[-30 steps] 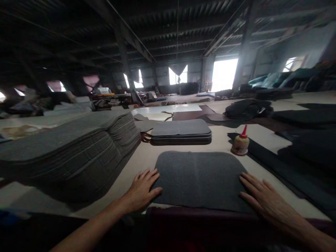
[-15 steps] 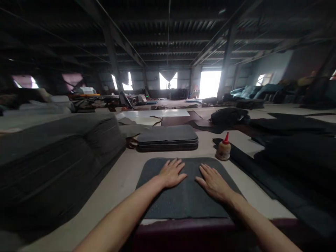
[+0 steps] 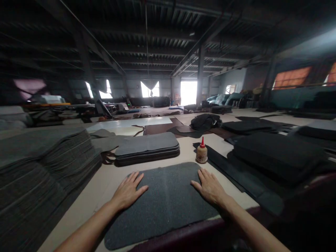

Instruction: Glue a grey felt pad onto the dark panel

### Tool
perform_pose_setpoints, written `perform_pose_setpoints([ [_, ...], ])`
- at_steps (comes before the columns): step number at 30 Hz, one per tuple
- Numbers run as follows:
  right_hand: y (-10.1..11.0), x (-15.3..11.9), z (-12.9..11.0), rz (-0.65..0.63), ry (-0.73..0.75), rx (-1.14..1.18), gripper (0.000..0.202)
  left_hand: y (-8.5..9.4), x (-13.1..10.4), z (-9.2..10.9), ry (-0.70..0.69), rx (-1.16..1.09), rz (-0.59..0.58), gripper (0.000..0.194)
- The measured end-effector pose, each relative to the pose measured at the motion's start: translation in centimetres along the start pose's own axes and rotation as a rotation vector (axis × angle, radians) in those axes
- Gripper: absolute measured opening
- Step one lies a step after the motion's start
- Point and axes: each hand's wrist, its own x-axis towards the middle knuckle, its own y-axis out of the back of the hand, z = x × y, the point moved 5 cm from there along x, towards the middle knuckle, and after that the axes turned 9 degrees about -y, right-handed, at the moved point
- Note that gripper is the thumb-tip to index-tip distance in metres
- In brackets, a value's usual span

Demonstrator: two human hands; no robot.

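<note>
Neither hand has a grip on anything: the left hand and the right hand both lie flat with fingers spread, palms down on the left and right edges of a dark grey felt mat. The mat lies flat on the pale counter at its near edge. Just beyond it stand a small glue bottle with a red tip and a low stack of grey pads, with a tall pile of grey felt sheets to the left and black cushions to the right.

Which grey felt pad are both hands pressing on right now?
The single flat pad at the table's near edge, lying alone, not the small stack behind or tall pile left.
</note>
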Motion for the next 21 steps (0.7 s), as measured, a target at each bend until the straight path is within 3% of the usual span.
perform_pose_setpoints([
  [5, -0.7, -1.5, 5.1, 0.126, 0.092, -0.079, 0.061, -0.2, -5.1, -5.2, 0.124, 0.098, -0.016, 0.067],
  [7, -0.4, -2.4, 6.3, 0.198, 0.1, -0.028, 0.061, -0.1, -6.7, -6.3, 0.132, 0.155, 0.021, 0.063],
  [9, 0.2, -3.7, 6.3, 0.183, 0.131, 0.067, 0.069, 0.0, -7.9, -6.3, 0.072, 0.183, 0.105, 0.06],
  [12, 1.1, -6.1, 4.5, -0.051, 0.251, 0.172, 0.084, 0.0, -9.7, -3.9, -0.15, 0.14, 0.179, 0.062],
  [15, 1.9, -8.4, 3.1, -0.264, 0.305, 0.17, 0.1, -0.1, -11.9, 0.2, -0.392, 0.082, 0.128, 0.077],
  [18, 2.1, -9.9, 3.2, -0.299, 0.341, 0.174, 0.113, 0.1, -14.1, 3.1, -0.478, 0.039, 0.078, 0.097],
  [21, 1.4, -10.7, 4.5, -0.261, 0.394, 0.153, 0.095, 0.3, -15.9, 3.9, -0.46, -0.006, 0.046, 0.094],
])
